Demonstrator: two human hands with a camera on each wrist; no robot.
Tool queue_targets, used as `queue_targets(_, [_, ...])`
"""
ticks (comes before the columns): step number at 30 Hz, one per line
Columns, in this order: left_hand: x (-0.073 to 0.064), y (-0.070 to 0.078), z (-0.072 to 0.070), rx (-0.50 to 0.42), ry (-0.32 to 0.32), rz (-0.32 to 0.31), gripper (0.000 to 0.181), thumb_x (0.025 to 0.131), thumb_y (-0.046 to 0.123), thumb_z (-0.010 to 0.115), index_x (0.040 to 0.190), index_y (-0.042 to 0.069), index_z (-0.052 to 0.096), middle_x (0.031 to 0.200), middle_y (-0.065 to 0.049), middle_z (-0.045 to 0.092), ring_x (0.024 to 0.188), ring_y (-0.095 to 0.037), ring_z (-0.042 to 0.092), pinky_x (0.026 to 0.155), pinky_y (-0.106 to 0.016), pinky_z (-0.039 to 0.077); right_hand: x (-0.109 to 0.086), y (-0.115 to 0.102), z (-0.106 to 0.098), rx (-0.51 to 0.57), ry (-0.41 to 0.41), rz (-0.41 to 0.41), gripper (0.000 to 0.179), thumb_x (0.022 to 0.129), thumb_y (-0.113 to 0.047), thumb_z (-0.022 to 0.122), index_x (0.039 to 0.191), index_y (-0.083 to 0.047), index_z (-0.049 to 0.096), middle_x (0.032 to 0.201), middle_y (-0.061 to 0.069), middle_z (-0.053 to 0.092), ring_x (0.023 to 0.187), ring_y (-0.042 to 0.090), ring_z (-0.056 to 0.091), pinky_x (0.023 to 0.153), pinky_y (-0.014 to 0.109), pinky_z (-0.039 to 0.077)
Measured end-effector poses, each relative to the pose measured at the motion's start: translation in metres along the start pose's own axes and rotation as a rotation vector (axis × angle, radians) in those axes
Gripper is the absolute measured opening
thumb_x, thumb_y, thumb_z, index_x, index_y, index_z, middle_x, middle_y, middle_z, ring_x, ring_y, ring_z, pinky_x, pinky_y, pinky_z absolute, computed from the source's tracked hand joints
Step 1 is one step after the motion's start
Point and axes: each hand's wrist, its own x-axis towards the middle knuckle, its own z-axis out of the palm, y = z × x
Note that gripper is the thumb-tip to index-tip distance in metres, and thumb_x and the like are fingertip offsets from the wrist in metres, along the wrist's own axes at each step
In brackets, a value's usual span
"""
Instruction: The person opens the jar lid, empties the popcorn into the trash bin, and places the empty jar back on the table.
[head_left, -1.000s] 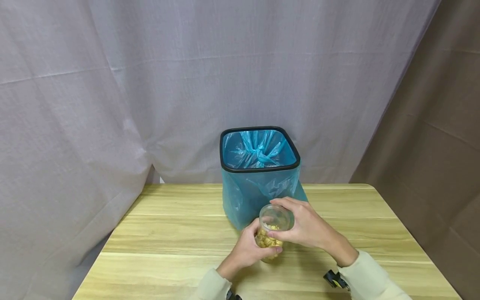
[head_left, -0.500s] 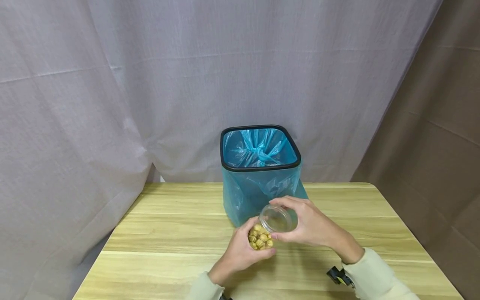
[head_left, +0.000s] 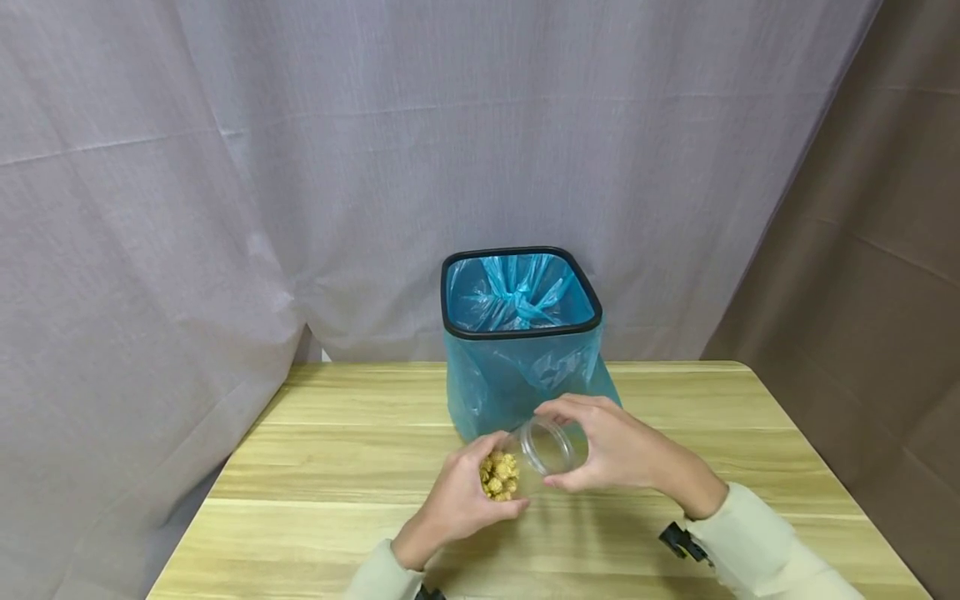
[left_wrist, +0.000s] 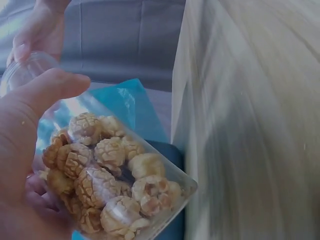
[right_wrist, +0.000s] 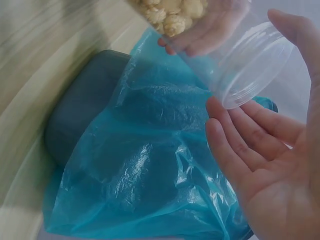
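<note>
In the head view, a clear jar (head_left: 528, 468) sits a little below and right of the frame's centre, tipped on a slant, its mouth leaning toward the right and its base toward the left. Golden popcorn (head_left: 498, 477) fills the base end, while the stretch near the mouth is bare wall. The left hand (head_left: 459, 497) grasps the jar's body, thumb on the near side and fingers on the far side; the left wrist view shows the thumb lying across the upper part and fingertips behind the jar at lower left. The right hand (head_left: 622, 450) holds the ridged round rim between thumb and fingers, from the right. Whether a clear lid covers that rim cannot be made out.

Just beyond the hands, near the centre of the frame, stands a bin (head_left: 519, 335) with a black squarish rim, dressed in a translucent blue liner (head_left: 517, 367) that is gathered into a knot inside. The bin rests at the far edge of a wood-grain desk (head_left: 337, 471). Grey cloth (head_left: 375, 167) hangs across the back and left; brown cloth (head_left: 855, 292) fills the right edge. Pale sleeves (head_left: 750, 537) enter from the bottom, with a black fitting (head_left: 681, 542) at the right wrist.
</note>
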Motion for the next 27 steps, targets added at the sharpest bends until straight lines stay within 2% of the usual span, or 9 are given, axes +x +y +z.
queue_targets(6, [0.0,-0.002,-0.014,0.062,-0.04,0.038,0.074,0.072,0.026,0.095,0.137,0.008,0.063,0.122,-0.007,0.074,0.104,-0.011,0.068,0.091,-0.025,0.06,0.005,0.0,0.004,-0.036,-0.029,-0.046,0.068,0.074,-0.05,0.093,0.127,-0.016,0.067,0.109,-0.01,0.07,0.098,0.007,0.065,0.083,0.028,0.062])
queue_targets(14, [0.004,-0.008,-0.033,0.11,-0.104,0.075,0.072,0.07,0.027,0.097,0.132,0.01,0.066,0.119,-0.003,0.075,0.101,-0.008,0.068,0.088,-0.022,0.06,0.01,-0.002,0.011,-0.055,-0.009,-0.1,0.061,0.073,-0.05,0.094,0.118,-0.018,0.067,0.101,-0.014,0.064,0.092,0.006,0.062,0.079,0.023,0.059])
queue_targets(17, [0.007,-0.009,-0.041,0.136,-0.115,0.109,0.072,0.068,0.026,0.098,0.131,0.011,0.067,0.116,-0.002,0.076,0.098,-0.008,0.069,0.086,-0.022,0.06,0.013,-0.004,0.013,-0.065,0.004,-0.121,0.062,0.072,-0.05,0.094,0.117,-0.018,0.067,0.1,-0.014,0.063,0.09,0.007,0.062,0.077,0.022,0.058])
queue_targets(22, [0.012,-0.011,-0.049,0.126,-0.152,0.167,0.066,0.066,0.027,0.097,0.124,0.011,0.07,0.109,0.0,0.078,0.088,-0.005,0.069,0.077,-0.015,0.059,0.014,-0.006,0.013,-0.073,-0.001,-0.13,0.065,0.071,-0.048,0.095,0.121,-0.019,0.066,0.104,-0.012,0.066,0.092,0.005,0.063,0.078,0.025,0.06])
queue_targets(27, [0.013,-0.019,-0.051,0.074,-0.229,0.141,0.06,0.067,0.031,0.095,0.119,0.013,0.073,0.105,0.004,0.079,0.087,0.001,0.066,0.076,-0.013,0.056,0.016,-0.008,0.014,-0.102,-0.047,-0.168,0.07,0.071,-0.045,0.095,0.129,-0.019,0.065,0.119,-0.007,0.069,0.104,0.007,0.065,0.085,0.031,0.062])
